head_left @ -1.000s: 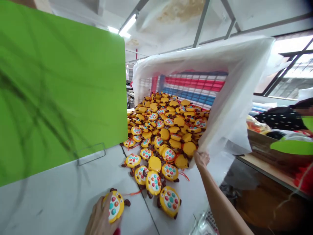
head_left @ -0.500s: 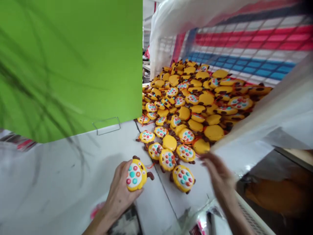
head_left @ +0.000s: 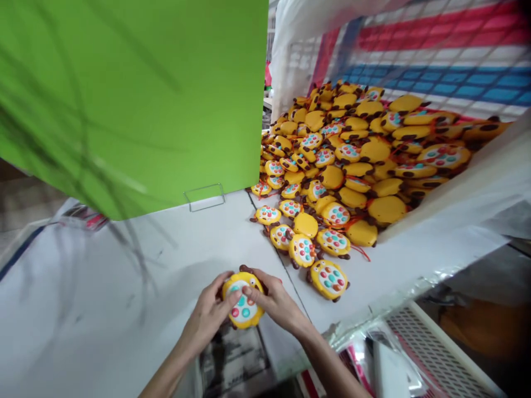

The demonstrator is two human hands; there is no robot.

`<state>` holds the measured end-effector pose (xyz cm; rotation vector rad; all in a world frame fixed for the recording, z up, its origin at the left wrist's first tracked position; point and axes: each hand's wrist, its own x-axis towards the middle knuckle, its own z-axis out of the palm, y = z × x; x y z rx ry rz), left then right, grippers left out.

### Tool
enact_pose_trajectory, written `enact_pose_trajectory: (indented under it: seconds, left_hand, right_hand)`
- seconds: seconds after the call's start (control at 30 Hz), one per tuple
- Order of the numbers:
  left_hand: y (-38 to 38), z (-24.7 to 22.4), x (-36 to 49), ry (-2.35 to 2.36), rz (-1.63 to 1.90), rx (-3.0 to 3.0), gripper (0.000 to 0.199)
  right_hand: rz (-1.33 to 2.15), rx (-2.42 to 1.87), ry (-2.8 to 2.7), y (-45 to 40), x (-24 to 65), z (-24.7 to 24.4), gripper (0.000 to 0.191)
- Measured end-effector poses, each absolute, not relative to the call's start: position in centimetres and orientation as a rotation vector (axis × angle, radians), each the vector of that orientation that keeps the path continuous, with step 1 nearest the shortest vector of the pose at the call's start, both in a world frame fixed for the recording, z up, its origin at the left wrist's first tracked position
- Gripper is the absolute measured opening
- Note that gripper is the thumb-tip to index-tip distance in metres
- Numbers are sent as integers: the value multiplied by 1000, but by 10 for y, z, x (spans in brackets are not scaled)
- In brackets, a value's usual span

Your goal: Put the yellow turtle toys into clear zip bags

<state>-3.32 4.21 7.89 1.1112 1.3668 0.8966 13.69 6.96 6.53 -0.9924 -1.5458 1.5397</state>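
Note:
Between both hands is a yellow dog-shaped pop-button toy (head_left: 245, 313), its white face covered with coloured round buttons turned up. My left hand (head_left: 211, 307) grips its left edge, the thumb lying on the front. My right hand (head_left: 279, 301) is closed on the right edge, its thumb pressing near the upper buttons and partly hiding the toy's head. Just right of my hands, a loose toy of the same kind (head_left: 329, 279) lies face up on the white table (head_left: 153, 309). Another toy (head_left: 302, 250) lies beyond it, at the front of a large pile.
The pile of yellow toys (head_left: 332, 177) spills from a plastic-lined mesh crate (head_left: 307, 61) at the right. A tall green panel (head_left: 145, 110) stands at the left, a wire clip (head_left: 205, 197) at its foot. A white perforated basket (head_left: 440, 342) sits below the table's edge.
My right hand has come left from beside the pile and taken hold of the toy in my left hand. The view has shifted, so the pile appears farther right.

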Motion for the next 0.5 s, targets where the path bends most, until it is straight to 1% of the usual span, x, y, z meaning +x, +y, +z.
enact_pose_trajectory:
  seconds: [0.03,0.1,0.23,0.4,0.5]
  left_hand:
    - [43,79,-34,1316,887,1042,43]
    - [43,79,-35,1239,918,909,36]
    - [36,78,-36,1239,1063,559,39]
    - [26,73,-41,1201,1169,408,38]
    - [22,71,-47,1186,1182,361,34]
  right_hand:
    - [1551,-983,-1571,69,136,66,39]
    - [1514,-1037,-1542,69,137,66,39]
    - [1256,-1294,-1329,64,149,66,41]
    - [1410,-1267,-1324,35,150,59,38]
    - [1268,-1367,-1366,16,159,51,33]
